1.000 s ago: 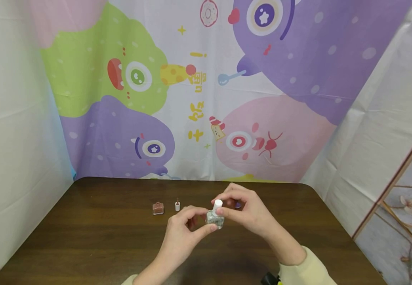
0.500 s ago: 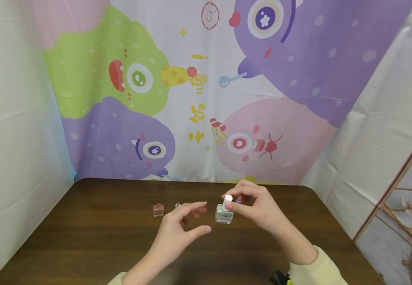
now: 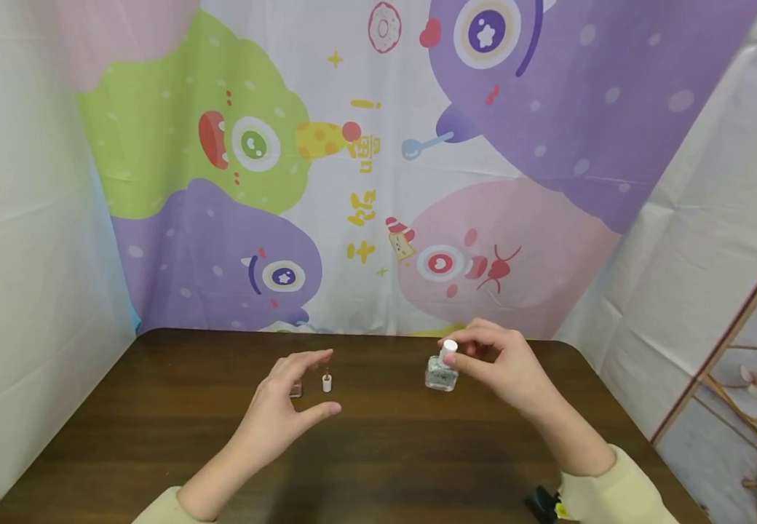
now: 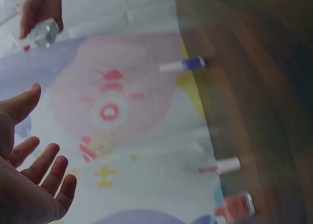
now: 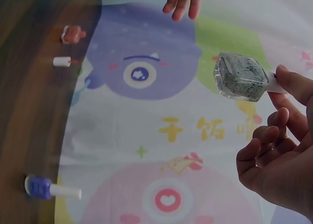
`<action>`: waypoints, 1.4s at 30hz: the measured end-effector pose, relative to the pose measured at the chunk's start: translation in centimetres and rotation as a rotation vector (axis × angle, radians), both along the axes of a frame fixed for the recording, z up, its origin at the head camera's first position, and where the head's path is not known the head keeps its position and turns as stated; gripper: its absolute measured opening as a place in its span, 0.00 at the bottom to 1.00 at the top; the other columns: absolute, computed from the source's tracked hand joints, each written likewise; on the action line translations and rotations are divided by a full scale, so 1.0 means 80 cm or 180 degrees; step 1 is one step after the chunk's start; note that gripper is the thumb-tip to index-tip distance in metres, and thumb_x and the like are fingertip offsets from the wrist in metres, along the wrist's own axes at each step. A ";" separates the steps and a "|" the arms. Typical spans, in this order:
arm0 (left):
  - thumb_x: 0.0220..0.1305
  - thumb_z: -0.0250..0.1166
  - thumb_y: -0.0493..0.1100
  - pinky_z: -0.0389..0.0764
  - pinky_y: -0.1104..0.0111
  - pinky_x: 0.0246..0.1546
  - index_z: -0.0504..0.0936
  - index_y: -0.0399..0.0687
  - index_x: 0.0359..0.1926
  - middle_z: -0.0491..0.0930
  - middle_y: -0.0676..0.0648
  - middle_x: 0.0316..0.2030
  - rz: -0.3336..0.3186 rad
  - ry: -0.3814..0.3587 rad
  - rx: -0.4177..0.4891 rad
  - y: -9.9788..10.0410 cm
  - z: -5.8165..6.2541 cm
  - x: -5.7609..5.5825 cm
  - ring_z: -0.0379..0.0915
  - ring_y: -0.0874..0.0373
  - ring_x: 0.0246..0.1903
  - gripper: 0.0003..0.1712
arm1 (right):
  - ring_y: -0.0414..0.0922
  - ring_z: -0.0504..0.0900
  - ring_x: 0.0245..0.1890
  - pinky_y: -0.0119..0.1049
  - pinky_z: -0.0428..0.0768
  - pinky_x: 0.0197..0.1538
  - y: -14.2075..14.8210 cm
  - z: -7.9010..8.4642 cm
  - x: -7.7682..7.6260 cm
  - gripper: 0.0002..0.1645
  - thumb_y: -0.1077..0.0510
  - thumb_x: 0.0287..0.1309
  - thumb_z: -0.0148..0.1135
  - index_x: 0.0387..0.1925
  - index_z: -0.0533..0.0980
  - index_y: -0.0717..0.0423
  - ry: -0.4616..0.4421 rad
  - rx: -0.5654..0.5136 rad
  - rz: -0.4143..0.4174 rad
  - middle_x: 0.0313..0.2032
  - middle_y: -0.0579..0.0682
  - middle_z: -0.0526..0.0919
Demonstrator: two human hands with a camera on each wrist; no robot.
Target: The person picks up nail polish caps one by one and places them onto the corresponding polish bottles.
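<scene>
My right hand (image 3: 506, 364) pinches the white cap of a nail polish bottle (image 3: 441, 374) between thumb and fingers, holding it above the table. The bottle's clear glass shows a pale, dark-speckled polish (image 5: 242, 76) in the right wrist view. My left hand (image 3: 280, 397) is held in the air with thumb and fingers spread, nothing between them. Beyond its fingers stands a white cap with its brush up (image 3: 327, 382). An uncapped reddish-pink polish bottle (image 4: 237, 207) is beside that cap, mostly covered by my left hand in the head view.
A capped purple-blue nail polish bottle (image 5: 39, 187) stands on the dark wooden table (image 3: 378, 466), hidden behind the right hand in the head view. A cartoon-printed curtain (image 3: 352, 218) hangs at the table's far edge. A black object (image 3: 541, 503) is by the right sleeve.
My left hand has let go of the speckled polish bottle and moved left, its fingers spread. The right hand has carried the bottle to the right and a little farther off.
</scene>
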State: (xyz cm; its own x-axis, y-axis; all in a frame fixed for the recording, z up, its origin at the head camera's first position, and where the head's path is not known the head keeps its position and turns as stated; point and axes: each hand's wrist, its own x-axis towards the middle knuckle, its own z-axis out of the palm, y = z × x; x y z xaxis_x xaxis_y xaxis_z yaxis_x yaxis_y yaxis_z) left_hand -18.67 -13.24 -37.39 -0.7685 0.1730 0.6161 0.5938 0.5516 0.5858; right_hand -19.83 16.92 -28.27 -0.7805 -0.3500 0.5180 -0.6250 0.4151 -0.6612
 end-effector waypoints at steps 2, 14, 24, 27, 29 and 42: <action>0.38 0.79 0.42 0.79 0.68 0.40 0.73 0.54 0.59 0.76 0.53 0.53 0.0034 0.0026 -0.0040 -0.008 -0.003 -0.004 0.68 0.62 0.49 0.43 | 0.37 0.70 0.26 0.29 0.70 0.29 -0.001 0.007 0.006 0.09 0.67 0.47 0.70 0.34 0.83 0.58 -0.0005 -0.0006 -0.0062 0.24 0.45 0.72; 0.39 0.79 0.42 0.63 0.52 0.54 0.69 0.44 0.62 0.75 0.45 0.55 0.0263 0.0209 -0.0100 -0.047 -0.029 -0.042 0.66 0.48 0.54 0.45 | 0.35 0.69 0.27 0.28 0.69 0.28 0.014 -0.010 -0.006 0.08 0.65 0.49 0.69 0.35 0.83 0.61 -0.0134 0.0091 -0.0329 0.24 0.45 0.72; 0.39 0.78 0.43 0.59 0.45 0.53 0.65 0.42 0.65 0.72 0.40 0.58 0.0361 -0.0052 -0.0145 -0.071 -0.064 -0.071 0.63 0.42 0.55 0.50 | 0.37 0.67 0.27 0.30 0.67 0.26 0.040 -0.073 -0.052 0.11 0.57 0.49 0.71 0.37 0.84 0.53 -0.0384 -0.0161 -0.0415 0.24 0.44 0.70; 0.40 0.78 0.45 0.59 0.43 0.53 0.64 0.42 0.65 0.71 0.38 0.58 0.0398 -0.0191 -0.0151 -0.076 -0.076 -0.079 0.62 0.40 0.56 0.50 | 0.37 0.66 0.26 0.28 0.66 0.25 0.042 -0.084 -0.059 0.12 0.57 0.49 0.71 0.38 0.84 0.54 -0.0422 -0.0154 -0.0475 0.23 0.44 0.68; 0.41 0.78 0.46 0.58 0.42 0.53 0.63 0.42 0.66 0.71 0.37 0.58 0.0428 -0.0304 -0.0153 -0.079 -0.083 -0.084 0.61 0.39 0.56 0.51 | 0.36 0.65 0.25 0.28 0.65 0.24 0.043 -0.090 -0.062 0.13 0.57 0.49 0.71 0.39 0.83 0.56 -0.0437 -0.0121 -0.0519 0.23 0.44 0.67; 0.47 0.75 0.45 0.58 0.36 0.52 0.59 0.41 0.68 0.67 0.34 0.61 0.0527 -0.0921 -0.0166 -0.087 -0.116 -0.111 0.58 0.33 0.58 0.50 | 0.36 0.66 0.26 0.27 0.65 0.26 0.045 -0.118 -0.072 0.11 0.61 0.52 0.68 0.39 0.83 0.59 -0.0517 -0.0144 -0.0616 0.24 0.48 0.70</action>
State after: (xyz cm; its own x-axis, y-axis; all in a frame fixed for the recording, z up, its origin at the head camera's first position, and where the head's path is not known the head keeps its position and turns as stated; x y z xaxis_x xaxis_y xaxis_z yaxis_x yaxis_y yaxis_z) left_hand -27.57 -20.22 -46.70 -0.9305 0.0568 0.3618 0.3068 0.6602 0.6856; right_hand -25.57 20.54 -37.74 -0.9049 -0.1654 0.3921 -0.4209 0.4842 -0.7671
